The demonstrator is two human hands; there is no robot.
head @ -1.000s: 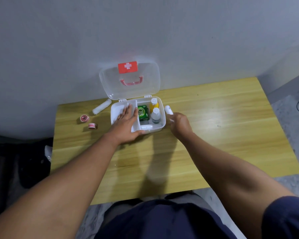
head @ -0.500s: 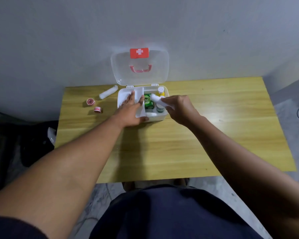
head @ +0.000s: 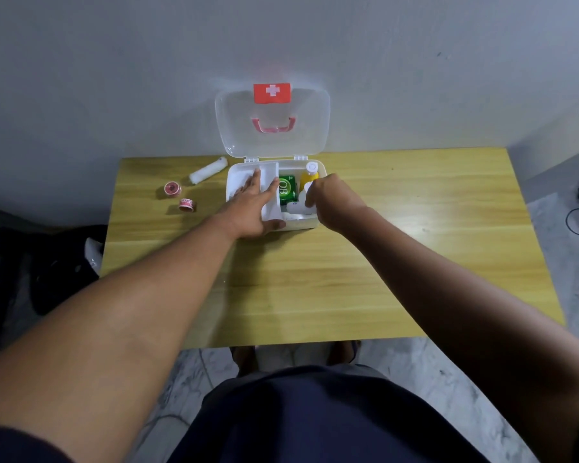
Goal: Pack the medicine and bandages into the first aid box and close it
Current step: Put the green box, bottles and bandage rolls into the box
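Three items lie on the table left of the left fingertips: a bandage roll and two tape rolls. Laying the white roll flat and low beside the green packet should let the lid shut; the right hand bends down over the first aid box, fingers curled on that roll just beneath them. The left hand lies flat on the left compartment, fingers straight and slightly apart, thumb on the front rim.
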